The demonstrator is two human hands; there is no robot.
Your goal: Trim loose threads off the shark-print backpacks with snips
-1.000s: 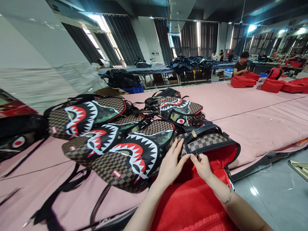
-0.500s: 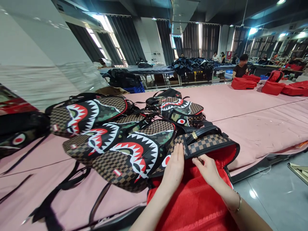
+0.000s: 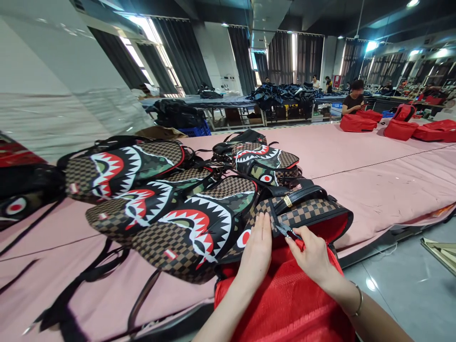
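Observation:
A brown checkered backpack (image 3: pixel 309 214) lies unzipped before me, its red lining (image 3: pixel 295 294) folded out toward my body. My left hand (image 3: pixel 257 249) rests flat on the bag's side, fingers stretched out beside a black-edged seam. In my right hand (image 3: pixel 311 251) is a pair of thread snips (image 3: pixel 287 231), the blades against the dark trim near the bag's opening. Just above the snips sits a black carry handle (image 3: pixel 302 195) with a gold-coloured buckle. A shark-mouth backpack (image 3: pixel 199 223) lies against the left side of the open one.
More shark-mouth backpacks (image 3: pixel 121 168) lie heaped to the left, loose straps trailing over the pink table cover (image 3: pixel 377 166). Red bags (image 3: pixel 359 122) stand at the far right, with a seated person (image 3: pixel 353 99) behind them. The table edge drops to a shiny floor (image 3: pixel 384 285) at right.
My right hand has turned and moved slightly right, and the snips' blades now show against the trim. My left hand stays flat on the bag. The view has shifted slightly.

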